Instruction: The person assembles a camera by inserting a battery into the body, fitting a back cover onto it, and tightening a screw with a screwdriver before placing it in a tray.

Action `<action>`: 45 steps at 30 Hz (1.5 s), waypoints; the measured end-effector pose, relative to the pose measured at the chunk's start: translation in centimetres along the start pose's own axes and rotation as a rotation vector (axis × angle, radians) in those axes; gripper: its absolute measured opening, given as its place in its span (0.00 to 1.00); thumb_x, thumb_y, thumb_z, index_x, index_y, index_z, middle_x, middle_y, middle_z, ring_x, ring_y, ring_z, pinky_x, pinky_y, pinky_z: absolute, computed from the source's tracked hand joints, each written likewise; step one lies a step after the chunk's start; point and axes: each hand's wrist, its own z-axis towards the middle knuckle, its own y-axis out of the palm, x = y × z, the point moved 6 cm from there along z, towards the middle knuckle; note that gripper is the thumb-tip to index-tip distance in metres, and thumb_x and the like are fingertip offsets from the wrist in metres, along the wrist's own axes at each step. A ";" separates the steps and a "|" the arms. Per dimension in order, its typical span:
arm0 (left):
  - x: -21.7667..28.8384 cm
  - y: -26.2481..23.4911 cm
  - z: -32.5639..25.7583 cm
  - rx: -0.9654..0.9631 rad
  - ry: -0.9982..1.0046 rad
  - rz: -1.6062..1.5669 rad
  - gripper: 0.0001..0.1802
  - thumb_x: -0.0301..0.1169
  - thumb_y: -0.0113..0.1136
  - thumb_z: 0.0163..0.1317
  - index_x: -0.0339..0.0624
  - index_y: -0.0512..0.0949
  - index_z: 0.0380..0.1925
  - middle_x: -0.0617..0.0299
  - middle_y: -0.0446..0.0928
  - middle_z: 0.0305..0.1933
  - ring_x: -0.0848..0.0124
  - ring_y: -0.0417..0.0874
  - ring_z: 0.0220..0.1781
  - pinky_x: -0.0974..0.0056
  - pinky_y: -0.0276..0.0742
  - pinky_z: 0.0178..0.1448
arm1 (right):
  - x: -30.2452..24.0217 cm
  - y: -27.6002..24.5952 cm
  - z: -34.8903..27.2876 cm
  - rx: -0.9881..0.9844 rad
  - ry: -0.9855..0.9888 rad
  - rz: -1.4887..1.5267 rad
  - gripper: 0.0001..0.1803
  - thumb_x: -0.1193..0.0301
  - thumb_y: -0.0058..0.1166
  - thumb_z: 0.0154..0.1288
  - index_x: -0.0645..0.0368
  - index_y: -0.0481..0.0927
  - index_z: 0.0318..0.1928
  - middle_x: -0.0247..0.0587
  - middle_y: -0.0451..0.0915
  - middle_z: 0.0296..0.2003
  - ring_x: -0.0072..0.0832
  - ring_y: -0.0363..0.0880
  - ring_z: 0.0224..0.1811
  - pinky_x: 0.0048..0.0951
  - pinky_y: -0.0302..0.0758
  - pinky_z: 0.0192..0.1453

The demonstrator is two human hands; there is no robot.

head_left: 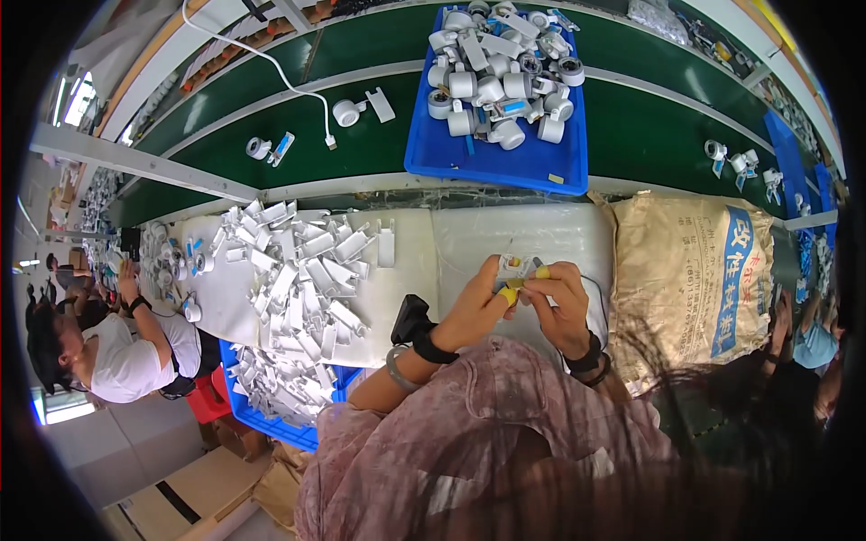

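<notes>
In front of my chest, both hands meet over the pale table covering. My left hand (483,302) is closed, thumb and fingers pinching a small pale piece (514,267) with yellowish marks. Yellow wrapping (510,294) shows at the left thumb tip. My right hand (561,305) is closed as well, its fingertips drawn together against the left thumb; more yellow (542,271) shows at a finger of it. What the right fingers grip is too small to make out. Loose white plastic covers (311,270) lie heaped left of my hands.
A blue tray (496,171) of white round-headed parts sits ahead on the green belt (379,144). More covers fill a blue bin (302,437) at lower left. A brown sack (672,279) lies right. A white cable (289,86) hangs down; a co-worker (135,347) sits left.
</notes>
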 end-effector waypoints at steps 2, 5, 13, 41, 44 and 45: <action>0.4 0.2 0.0 -0.014 -0.001 0.033 0.21 0.18 0.38 0.63 0.36 0.60 0.58 0.60 0.70 0.38 0.75 0.72 0.33 0.68 0.72 0.39 | 0.1 0.1 0.0 0.005 0.009 0.005 0.13 0.84 0.63 0.53 0.58 0.80 0.39 0.40 0.77 0.38 0.38 0.73 0.41 0.33 0.72 0.44; 0.3 0.3 0.1 -0.021 -0.020 0.060 0.20 0.19 0.38 0.63 0.36 0.60 0.57 0.60 0.70 0.38 0.74 0.72 0.33 0.68 0.72 0.39 | 0.1 0.0 0.0 0.024 0.004 -0.003 0.13 0.84 0.63 0.53 0.58 0.80 0.39 0.39 0.76 0.37 0.37 0.73 0.40 0.32 0.71 0.43; 0.1 0.4 0.3 -0.053 0.005 0.149 0.18 0.19 0.38 0.63 0.35 0.61 0.54 0.60 0.70 0.38 0.75 0.73 0.33 0.69 0.72 0.38 | 0.9 -0.1 -0.5 0.058 0.056 0.014 0.12 0.79 0.66 0.50 0.54 0.84 0.37 0.36 0.76 0.36 0.36 0.72 0.40 0.36 0.69 0.49; 0.3 0.7 -0.6 0.107 0.155 0.321 0.15 0.21 0.43 0.64 0.37 0.68 0.51 0.62 0.74 0.32 0.77 0.72 0.28 0.70 0.70 0.33 | 0.5 0.0 -0.8 0.014 0.010 0.014 0.13 0.84 0.63 0.49 0.58 0.82 0.37 0.41 0.75 0.36 0.40 0.72 0.42 0.35 0.70 0.44; -0.3 0.5 -0.5 0.133 0.164 0.333 0.13 0.22 0.44 0.65 0.36 0.70 0.49 0.63 0.74 0.31 0.77 0.72 0.28 0.71 0.70 0.32 | 0.4 0.1 -0.8 0.030 0.002 0.011 0.14 0.84 0.63 0.48 0.59 0.81 0.37 0.42 0.74 0.36 0.42 0.72 0.43 0.36 0.70 0.46; -0.2 0.4 -0.5 0.134 0.162 0.334 0.13 0.22 0.44 0.65 0.36 0.70 0.49 0.63 0.74 0.31 0.77 0.72 0.28 0.71 0.70 0.32 | 0.4 0.3 -0.8 0.030 0.004 0.014 0.14 0.84 0.63 0.48 0.59 0.81 0.37 0.42 0.74 0.36 0.42 0.72 0.43 0.36 0.70 0.46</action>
